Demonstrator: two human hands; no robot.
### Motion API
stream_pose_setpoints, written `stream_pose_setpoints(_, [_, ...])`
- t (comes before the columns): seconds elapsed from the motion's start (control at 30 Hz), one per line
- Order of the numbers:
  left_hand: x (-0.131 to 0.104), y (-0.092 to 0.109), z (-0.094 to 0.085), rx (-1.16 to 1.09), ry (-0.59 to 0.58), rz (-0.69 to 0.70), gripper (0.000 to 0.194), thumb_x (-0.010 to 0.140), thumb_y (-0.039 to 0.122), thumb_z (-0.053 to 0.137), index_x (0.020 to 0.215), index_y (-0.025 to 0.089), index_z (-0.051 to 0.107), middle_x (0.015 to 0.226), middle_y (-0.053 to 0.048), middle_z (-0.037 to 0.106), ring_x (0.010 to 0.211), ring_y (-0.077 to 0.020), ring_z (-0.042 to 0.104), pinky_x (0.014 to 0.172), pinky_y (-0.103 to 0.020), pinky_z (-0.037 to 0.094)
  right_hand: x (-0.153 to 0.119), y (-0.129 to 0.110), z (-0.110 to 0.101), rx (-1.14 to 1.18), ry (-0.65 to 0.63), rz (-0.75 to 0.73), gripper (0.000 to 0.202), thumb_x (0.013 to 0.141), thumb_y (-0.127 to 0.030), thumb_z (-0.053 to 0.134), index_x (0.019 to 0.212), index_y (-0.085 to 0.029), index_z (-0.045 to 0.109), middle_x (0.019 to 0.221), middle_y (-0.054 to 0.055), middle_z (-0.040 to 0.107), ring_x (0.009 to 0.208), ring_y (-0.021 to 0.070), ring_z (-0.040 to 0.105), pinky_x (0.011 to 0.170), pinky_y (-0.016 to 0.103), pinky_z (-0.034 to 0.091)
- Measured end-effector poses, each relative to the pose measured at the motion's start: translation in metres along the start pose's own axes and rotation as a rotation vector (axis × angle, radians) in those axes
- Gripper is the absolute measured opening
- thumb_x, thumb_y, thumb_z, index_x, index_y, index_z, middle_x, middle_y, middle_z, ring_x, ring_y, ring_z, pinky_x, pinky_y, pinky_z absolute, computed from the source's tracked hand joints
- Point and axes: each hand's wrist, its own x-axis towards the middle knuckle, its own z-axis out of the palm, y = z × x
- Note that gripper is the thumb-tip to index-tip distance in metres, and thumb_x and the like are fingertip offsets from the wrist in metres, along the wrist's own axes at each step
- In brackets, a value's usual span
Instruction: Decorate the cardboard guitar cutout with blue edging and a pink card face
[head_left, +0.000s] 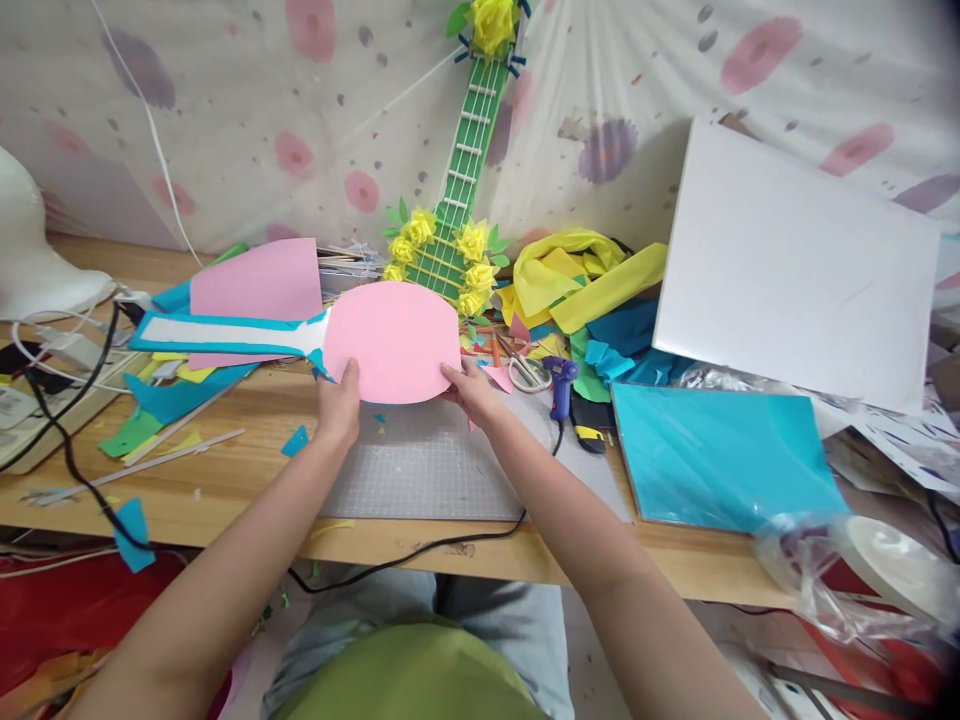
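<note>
Both hands hold up a paddle-shaped paper craft piece [394,340] with a rounded pink face and a long white neck edged in blue that points left. My left hand [339,405] grips its lower edge close to where the neck joins, thumb on the pink face. At the right edge, my right hand [469,390] pinches it between thumb and fingers; those fingers are partly hidden behind it. Beneath it lies a grey cutting mat [420,470]. Behind it stands a green paper guitar [461,170] with white strings and yellow paper flowers.
A blue glue gun [560,385] and white-handled scissors [529,374] lie right of my hands, with a black cord over the table's front edge. A blue sheet pack [727,455] and white board [795,270] occupy the right. Paper scraps and a power strip [67,400] are left.
</note>
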Motion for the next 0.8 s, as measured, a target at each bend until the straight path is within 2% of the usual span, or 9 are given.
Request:
stream_pose_setpoints(0.1, [0.003,0.010,-0.018,0.204,-0.267,-0.264,0.049,0.074,0.052,0.056,0.110,0.018,0.053,0.103,-0.016,0.065,0.081,-0.0250,0.066,0.055,-0.032,0.053,0.009,0.003,-0.007,-0.026,0.068,-0.010,0.025,0.080,-0.025,0.056,0.103,-0.019,0.048,0.097,0.005,0.063,0.080,0.0137,0.062,0.070,0.030,0.055])
stream_pose_setpoints(0.2, [0.009,0.033,-0.040,0.517,-0.677,-0.528,0.052,0.063,0.060,0.063,0.086,0.013,0.064,0.077,-0.018,0.068,0.061,-0.0277,0.065,0.044,-0.030,0.045,0.009,0.001,-0.022,-0.051,0.068,-0.007,0.026,0.077,-0.022,0.058,0.101,-0.019,0.049,0.095,0.003,0.062,0.077,0.0123,0.061,0.069,0.029,0.054])
stream_pose_setpoints(0.27, [0.012,0.048,-0.047,0.632,-0.813,-0.448,0.044,0.060,0.054,0.068,0.075,0.014,0.065,0.076,-0.016,0.069,0.057,-0.0246,0.064,0.043,-0.027,0.043,0.004,-0.001,-0.032,-0.084,0.050,-0.009,0.028,0.074,-0.021,0.061,0.100,-0.019,0.050,0.088,0.001,0.062,0.073,0.0108,0.060,0.068,0.026,0.053])
stream_pose_setpoints(0.33, [0.014,0.058,-0.043,0.623,-0.725,-0.215,0.033,0.062,0.048,0.067,0.068,0.016,0.063,0.074,-0.011,0.069,0.056,-0.0208,0.061,0.045,-0.026,0.041,-0.002,-0.002,-0.038,-0.120,0.024,-0.021,0.030,0.072,-0.022,0.063,0.098,-0.019,0.050,0.082,-0.001,0.061,0.070,0.0099,0.059,0.066,0.023,0.052])
stream_pose_setpoints(0.43, [0.023,0.067,-0.024,0.570,-0.397,0.179,0.025,0.066,0.042,0.064,0.065,0.018,0.060,0.069,-0.007,0.065,0.066,-0.0205,0.060,0.059,-0.030,0.045,-0.011,-0.002,-0.044,-0.137,-0.011,-0.039,0.032,0.070,-0.024,0.065,0.097,-0.020,0.049,0.076,-0.003,0.060,0.067,0.0098,0.058,0.061,0.021,0.050])
stream_pose_setpoints(0.53, [0.042,0.070,-0.004,0.590,-0.144,0.456,0.033,0.060,0.039,0.071,0.084,0.021,0.059,0.095,-0.008,0.063,0.096,-0.0266,0.055,0.079,-0.036,0.045,-0.017,-0.002,-0.044,-0.140,-0.050,-0.032,0.036,0.068,-0.027,0.067,0.097,-0.021,0.046,0.073,-0.004,0.058,0.062,0.0093,0.057,0.054,0.020,0.048])
stream_pose_setpoints(0.6, [0.056,0.069,0.004,0.634,-0.097,0.498,0.045,0.058,0.042,0.073,0.094,0.022,0.056,0.106,-0.010,0.059,0.107,-0.0298,0.050,0.083,-0.039,0.043,-0.021,0.000,-0.043,-0.155,-0.081,-0.029,0.038,0.067,-0.029,0.069,0.095,-0.021,0.045,0.073,-0.004,0.058,0.061,0.0088,0.057,0.052,0.019,0.047])
stream_pose_setpoints(0.73, [0.075,0.062,0.013,0.880,-0.248,0.303,0.044,0.066,0.058,0.059,0.086,0.019,0.058,0.089,-0.013,0.061,0.094,-0.0338,0.056,0.075,-0.041,0.043,-0.027,0.001,-0.040,-0.222,-0.126,-0.031,0.038,0.067,-0.037,0.069,0.090,-0.020,0.043,0.071,-0.005,0.055,0.057,0.0084,0.054,0.051,0.020,0.047])
stream_pose_setpoints(0.8, [0.077,0.060,0.013,0.974,-0.308,0.285,0.047,0.069,0.062,0.053,0.078,0.017,0.059,0.079,-0.011,0.061,0.085,-0.0325,0.058,0.070,-0.037,0.042,-0.027,-0.005,-0.042,-0.301,-0.144,-0.035,0.032,0.073,-0.042,0.062,0.089,-0.020,0.045,0.073,-0.002,0.056,0.061,0.0098,0.056,0.055,0.023,0.049])
